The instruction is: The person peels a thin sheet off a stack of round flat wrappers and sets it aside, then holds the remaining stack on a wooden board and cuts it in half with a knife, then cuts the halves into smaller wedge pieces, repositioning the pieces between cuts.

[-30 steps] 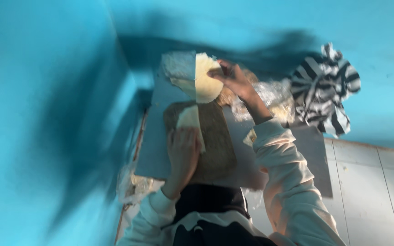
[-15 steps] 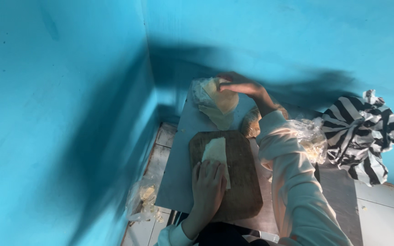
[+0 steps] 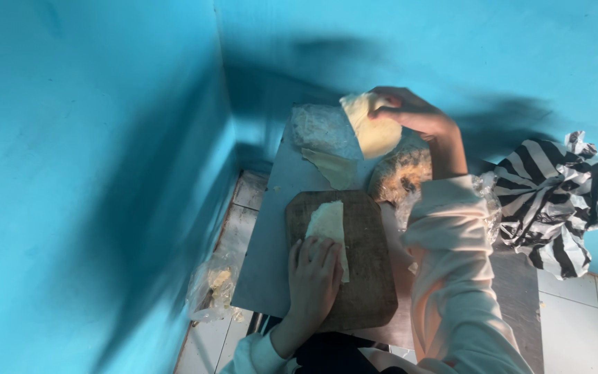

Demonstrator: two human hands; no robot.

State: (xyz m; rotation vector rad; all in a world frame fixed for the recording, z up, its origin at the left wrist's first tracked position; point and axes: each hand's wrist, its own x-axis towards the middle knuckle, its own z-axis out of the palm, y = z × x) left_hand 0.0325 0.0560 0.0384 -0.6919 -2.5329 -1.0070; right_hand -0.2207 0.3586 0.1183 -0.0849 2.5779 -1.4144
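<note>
The left hand presses flat on a thin, limp sheet on the board. The right hand grasps soft dough at the desk's far edge; support both from underneath.

I was working in a small, plain food-preparation corner, likely a home kitchen. Evidence: bright blue painted walls met in a corner; a grey surface carried a worn wooden board with a folded sheet of dough on it; pale floor tiles lay around it. A striped plastic bag sat just beside the surface.
</note>
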